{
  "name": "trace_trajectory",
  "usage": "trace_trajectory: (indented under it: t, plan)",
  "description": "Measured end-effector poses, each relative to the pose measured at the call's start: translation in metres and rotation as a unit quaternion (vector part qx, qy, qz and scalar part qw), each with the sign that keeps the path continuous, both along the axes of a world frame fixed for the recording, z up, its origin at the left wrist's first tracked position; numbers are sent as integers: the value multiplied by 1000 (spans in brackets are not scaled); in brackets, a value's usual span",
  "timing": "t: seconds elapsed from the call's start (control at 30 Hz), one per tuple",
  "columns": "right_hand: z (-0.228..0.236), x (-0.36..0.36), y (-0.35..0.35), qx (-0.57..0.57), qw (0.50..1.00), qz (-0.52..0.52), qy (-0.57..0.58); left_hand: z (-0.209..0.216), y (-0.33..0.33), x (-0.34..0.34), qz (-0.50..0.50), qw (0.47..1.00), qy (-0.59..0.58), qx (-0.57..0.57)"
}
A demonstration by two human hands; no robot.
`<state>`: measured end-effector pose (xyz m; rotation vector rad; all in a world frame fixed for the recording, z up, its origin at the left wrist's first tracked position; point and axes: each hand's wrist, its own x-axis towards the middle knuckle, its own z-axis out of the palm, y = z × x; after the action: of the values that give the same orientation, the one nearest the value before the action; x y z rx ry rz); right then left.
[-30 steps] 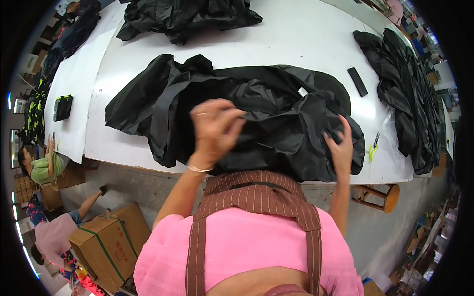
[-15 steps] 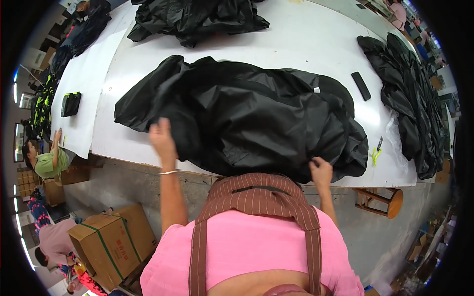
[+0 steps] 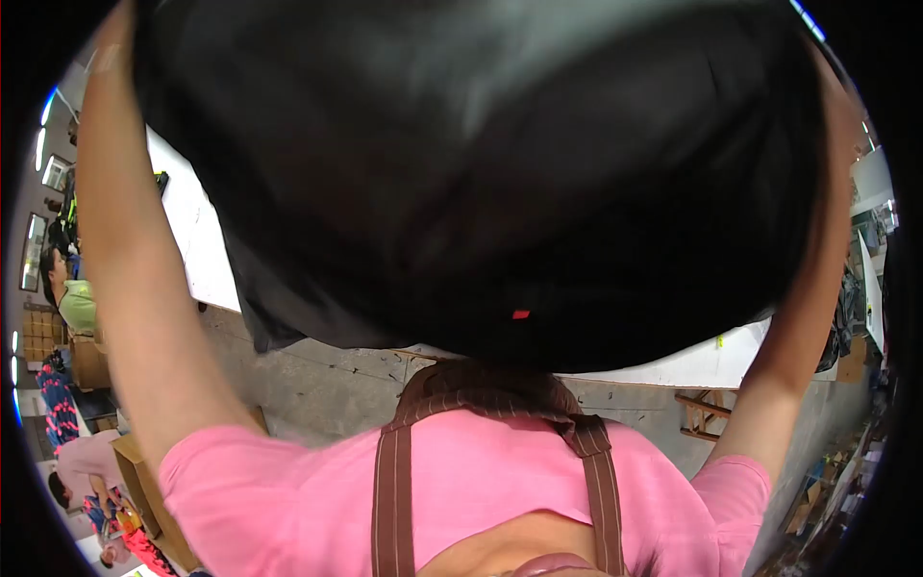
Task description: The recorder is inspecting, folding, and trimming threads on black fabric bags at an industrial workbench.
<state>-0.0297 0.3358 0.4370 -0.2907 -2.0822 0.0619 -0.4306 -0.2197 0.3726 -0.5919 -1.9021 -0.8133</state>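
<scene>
The left hand (image 3: 108, 38) is raised to the upper left rim of the view, forearm running up from the pink sleeve. Its fingers are blurred at the edge of the large black, glossy fabric garment (image 3: 481, 173); whether they are closed on the cloth cannot be told. The garment is lifted high between both raised arms and fills most of the view, hanging below finger level, with a small red tag (image 3: 520, 314) on its lower part. Below the cloth's lower edge, strips of the white table (image 3: 207, 250) show. The right hand (image 3: 838, 82) is up at the upper right rim, at the garment's far edge; its fingers are hidden, so their grip cannot be told.
</scene>
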Motion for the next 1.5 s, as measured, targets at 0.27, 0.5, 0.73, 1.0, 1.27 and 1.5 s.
trace_trajectory:
  t: [0.27, 0.5, 0.73, 1.0, 1.27, 1.5]
  plan:
    - [-65, -111, -162, -85, 977, 189, -48, -46, -8, 98, -111, 857, 161, -476]
    - [-322, -33, -224, -340, 806, 365, -318, -347, 23, 272, -249, 741, -466, -415]
    - [-386, 16, -194, -541, 641, 247, -485, -351, 8, 335, -210, 831, -392, -334]
    - [-309, -72, -276, -708, 481, 377, -353, -275, -4, 351, -250, 835, -449, -198]
    - [-416, -126, -405, -583, 464, 459, -483, -308, -105, 200, 11, 930, -366, 38]
    - [-399, -97, -404, -659, 466, 331, -489, -384, -127, 181, 143, 823, -550, -20]
